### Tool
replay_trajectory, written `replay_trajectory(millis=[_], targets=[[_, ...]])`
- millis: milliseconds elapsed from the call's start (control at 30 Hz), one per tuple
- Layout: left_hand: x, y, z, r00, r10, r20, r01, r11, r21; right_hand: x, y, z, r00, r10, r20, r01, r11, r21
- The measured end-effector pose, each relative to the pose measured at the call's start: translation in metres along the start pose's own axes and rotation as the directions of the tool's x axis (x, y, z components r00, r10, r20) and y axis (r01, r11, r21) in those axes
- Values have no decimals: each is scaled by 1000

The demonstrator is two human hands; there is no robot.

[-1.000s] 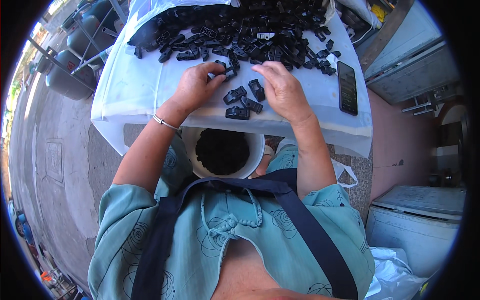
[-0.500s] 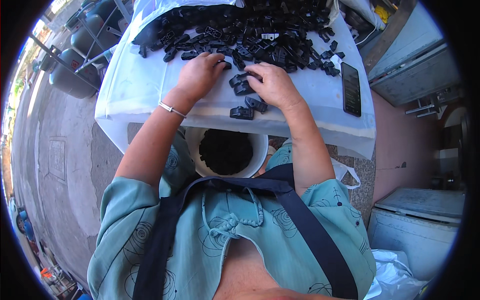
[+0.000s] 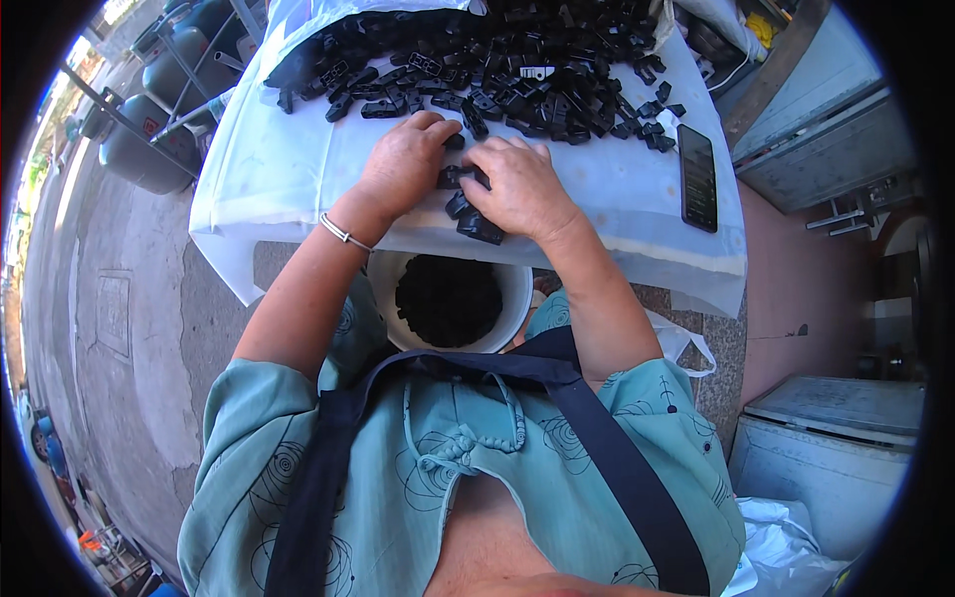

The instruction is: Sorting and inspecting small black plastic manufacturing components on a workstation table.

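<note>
A heap of small black plastic parts [image 3: 517,85] spreads over the white-covered table [image 3: 298,189]. My left hand [image 3: 403,164], with a bracelet at the wrist, has its fingers curled against a small black plastic part [image 3: 455,142] just in front of the heap. Close beside it, my right hand [image 3: 519,187] is bent over a few black plastic parts [image 3: 450,178], partly hidden by its fingers. Below that hand, nearer the table's front edge, sit other loose black parts [image 3: 479,227].
Under the table edge stands a white bucket [image 3: 519,289] partly filled with black pieces [image 3: 448,303]. A phone [image 3: 698,179] lies at the table's right. Grey gas cylinders [image 3: 149,154] stand at the left, a metal cabinet [image 3: 826,448] at the lower right.
My right hand has moved left and slightly nearer, and the parts under it have shifted left too. My left hand has come a little nearer and to the right with its black part.
</note>
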State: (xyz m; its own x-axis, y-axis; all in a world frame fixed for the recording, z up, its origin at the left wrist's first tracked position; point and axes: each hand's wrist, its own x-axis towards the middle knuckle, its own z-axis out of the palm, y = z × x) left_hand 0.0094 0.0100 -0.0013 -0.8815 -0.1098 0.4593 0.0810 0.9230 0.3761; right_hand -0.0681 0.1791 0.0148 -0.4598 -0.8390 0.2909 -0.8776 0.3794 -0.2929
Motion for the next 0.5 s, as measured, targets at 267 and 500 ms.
replay_trajectory(millis=[267, 500], targets=[[-5, -5, -2, 1000, -9, -6, 8, 999, -40, -10, 31, -24, 970, -169, -177, 186, 979, 87], [-14, -4, -3, 984, -132, -122, 104, 972, -212, -21, 37, -26, 986, -130, -106, 133, 991, 27]])
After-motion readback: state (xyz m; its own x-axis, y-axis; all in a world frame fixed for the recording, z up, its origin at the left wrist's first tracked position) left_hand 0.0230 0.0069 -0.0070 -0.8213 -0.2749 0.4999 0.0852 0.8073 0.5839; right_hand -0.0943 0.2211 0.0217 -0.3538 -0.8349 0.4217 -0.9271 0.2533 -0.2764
